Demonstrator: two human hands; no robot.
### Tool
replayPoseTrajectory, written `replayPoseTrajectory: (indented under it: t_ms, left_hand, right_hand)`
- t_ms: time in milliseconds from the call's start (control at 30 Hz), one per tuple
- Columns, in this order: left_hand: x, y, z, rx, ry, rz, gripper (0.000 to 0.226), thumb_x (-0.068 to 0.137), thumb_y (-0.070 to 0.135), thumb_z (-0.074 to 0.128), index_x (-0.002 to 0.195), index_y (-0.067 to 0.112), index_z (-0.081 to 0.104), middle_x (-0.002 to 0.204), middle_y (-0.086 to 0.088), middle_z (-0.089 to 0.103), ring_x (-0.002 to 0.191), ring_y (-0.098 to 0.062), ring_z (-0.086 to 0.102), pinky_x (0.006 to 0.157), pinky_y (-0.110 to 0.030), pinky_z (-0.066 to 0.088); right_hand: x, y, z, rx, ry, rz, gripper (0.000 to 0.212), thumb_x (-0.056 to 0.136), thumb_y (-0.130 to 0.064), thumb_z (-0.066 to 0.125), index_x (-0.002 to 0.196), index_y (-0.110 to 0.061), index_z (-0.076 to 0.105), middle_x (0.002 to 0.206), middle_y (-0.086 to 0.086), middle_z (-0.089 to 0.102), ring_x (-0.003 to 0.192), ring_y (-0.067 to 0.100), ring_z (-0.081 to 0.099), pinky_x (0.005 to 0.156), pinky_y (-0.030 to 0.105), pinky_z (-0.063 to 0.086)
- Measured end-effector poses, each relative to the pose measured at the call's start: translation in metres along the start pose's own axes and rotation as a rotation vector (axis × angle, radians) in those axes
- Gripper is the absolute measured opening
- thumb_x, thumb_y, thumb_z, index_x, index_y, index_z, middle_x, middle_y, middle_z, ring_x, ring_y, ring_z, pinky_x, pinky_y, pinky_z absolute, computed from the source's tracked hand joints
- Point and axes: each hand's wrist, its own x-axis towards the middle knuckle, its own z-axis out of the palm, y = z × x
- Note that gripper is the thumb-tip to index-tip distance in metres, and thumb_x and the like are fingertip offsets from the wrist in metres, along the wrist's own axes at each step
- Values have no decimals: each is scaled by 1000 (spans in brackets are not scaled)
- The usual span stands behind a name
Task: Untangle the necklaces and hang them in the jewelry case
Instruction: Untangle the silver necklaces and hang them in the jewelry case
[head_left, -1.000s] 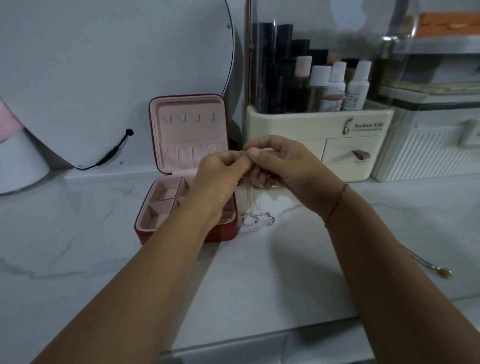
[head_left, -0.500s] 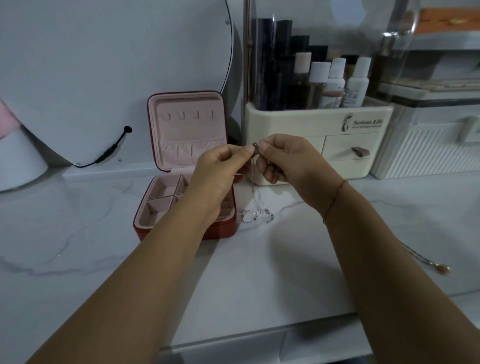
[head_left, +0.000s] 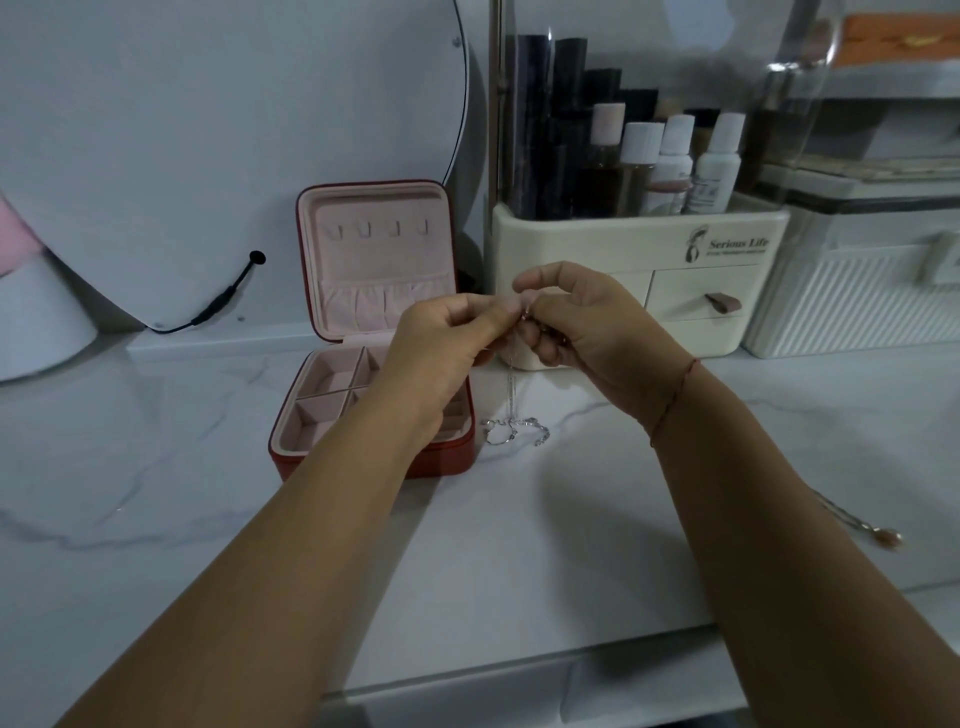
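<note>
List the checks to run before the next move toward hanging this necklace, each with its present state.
1. Jewelry case lid open and upright: ok.
2. Hooks in the lid bare: ok.
3. Left hand and right hand both pinch the silver necklace near its top: ok.
4. Silver necklace untangled: cannot tell; its lower end lies bunched.
5. Chain lifted off the countertop: not ok.
6. Second necklace lies apart, to the right: ok.

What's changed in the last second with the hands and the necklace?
The right hand has slid slightly off the left hand; both still pinch the silver necklace at its top. Its tail stays on the counter, the jewelry case open, the other necklace untouched.
</note>
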Motion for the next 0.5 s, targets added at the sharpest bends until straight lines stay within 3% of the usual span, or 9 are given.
replayPoseTrajectory:
  t_ms: [133, 367, 500]
  left_hand:
    - [-1, 0, 0, 26, -14, 34, 4, 86, 13, 68, 85, 16, 71, 66, 5, 65, 59, 1, 56, 60, -11, 45]
    - [1, -1, 1, -7, 46, 57, 4, 88, 16, 67, 87, 19, 70, 70, 6, 69, 63, 0, 62, 65, -14, 47]
    - [2, -1, 2, 20, 64, 65, 8, 91, 16, 63, 86, 18, 68, 70, 6, 66, 59, 3, 57, 59, -11, 44]
  right_hand:
    - [2, 3, -1, 31, 25, 8, 7, 96, -5, 52, 103, -5, 53, 65, 9, 51, 52, 12, 44, 53, 22, 39]
    - [0, 5, -6, 137, -148, 42, 15, 89, -5, 61, 104, -5, 56, 76, 7, 62, 68, 13, 60, 73, 28, 57]
    - [1, 6, -7, 129, -59, 27, 13, 90, 1, 58, 101, -5, 59, 70, 4, 64, 62, 10, 60, 63, 21, 54]
